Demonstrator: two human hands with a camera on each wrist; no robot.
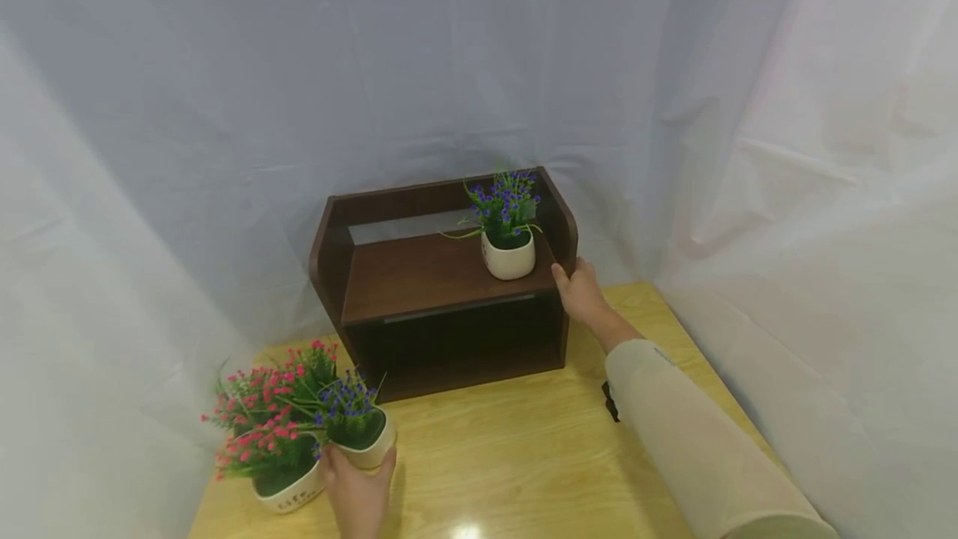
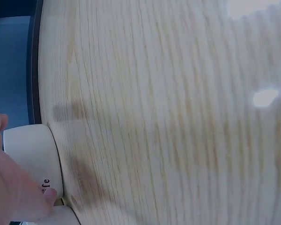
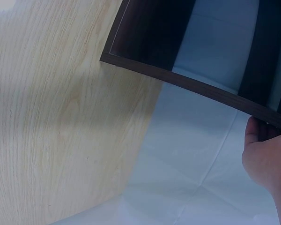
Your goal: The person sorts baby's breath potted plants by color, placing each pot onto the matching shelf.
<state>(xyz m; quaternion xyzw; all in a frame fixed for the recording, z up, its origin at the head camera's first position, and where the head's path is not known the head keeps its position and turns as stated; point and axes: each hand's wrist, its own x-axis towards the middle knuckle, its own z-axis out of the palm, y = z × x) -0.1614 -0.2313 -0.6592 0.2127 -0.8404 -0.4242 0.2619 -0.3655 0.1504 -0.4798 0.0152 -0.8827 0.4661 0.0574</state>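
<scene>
A dark brown two-level wooden shelf [image 1: 434, 273] stands at the back of a light wooden table [image 1: 509, 439]. On its upper board, at the right, sits a cream pot of blue flowers [image 1: 509, 260]. My right hand [image 1: 580, 289] grips the shelf's right side panel, with the thumb on the panel's edge [image 3: 260, 131]. At the table's near left, my left hand [image 1: 359, 493] holds a second cream pot of blue flowers [image 1: 370, 443] that stands on the table. In the left wrist view the fingers [image 2: 14, 197] lie against this pot's wall [image 2: 30, 152].
A cream pot of pink flowers [image 1: 288, 493] stands right beside the held pot, on its left. White cloth [image 1: 823, 190] hangs close behind and on both sides of the table. The shelf's lower compartment [image 1: 456, 348] is dark and looks empty.
</scene>
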